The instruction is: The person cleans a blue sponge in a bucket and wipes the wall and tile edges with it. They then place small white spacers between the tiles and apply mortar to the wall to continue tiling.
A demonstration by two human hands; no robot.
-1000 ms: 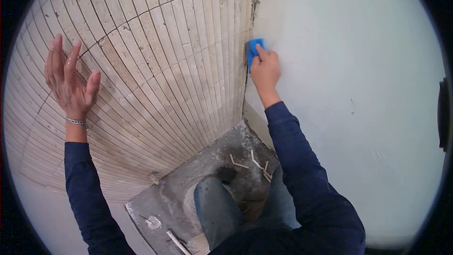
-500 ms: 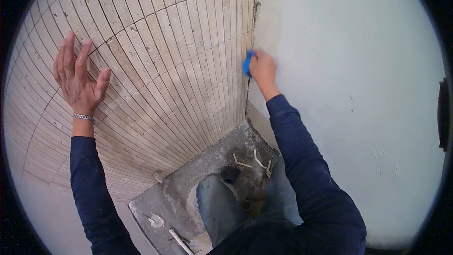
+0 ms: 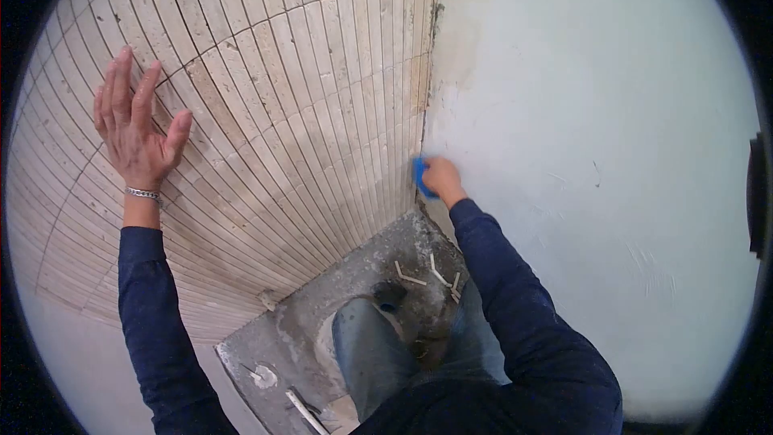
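Observation:
My left hand lies flat with fingers spread on the wall of narrow beige stone strips, a chain bracelet at its wrist. In my right hand is a blue tool, pressed into the corner where the strip wall meets the smooth pale wall. The fingers of that hand are wrapped round the tool, and its exact shape is partly hidden.
Below is a rough grey floor with a dark pipe opening, thin broken strips and a white pipe. My knees are bent above it. A dark object is at the right edge.
My right hand has moved down along the corner with the blue tool, from mid-height to nearer the floor. My left hand has stayed on the strip wall.

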